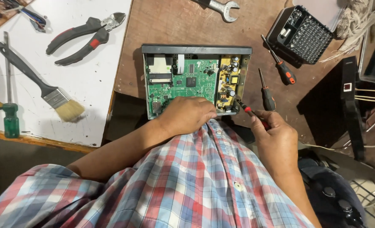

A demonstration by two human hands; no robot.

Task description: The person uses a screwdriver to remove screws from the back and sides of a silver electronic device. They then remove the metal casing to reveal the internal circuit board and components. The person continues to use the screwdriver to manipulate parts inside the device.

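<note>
Bare brown tabletop (162,25) lies open at twelve o'clock of the opened box (196,80). At three o'clock two screwdrivers (267,95) and a bit case (300,36) crowd the way.

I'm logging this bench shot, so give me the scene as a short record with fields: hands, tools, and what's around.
left hand: rests on the near edge of the open device, over its green board
right hand: holds a red screwdriver, tip at the yellow board's near corner
beside device: two screwdrivers, bit case
far edge: wrench
white board, left: pliers, brush, green screwdriver
</note>
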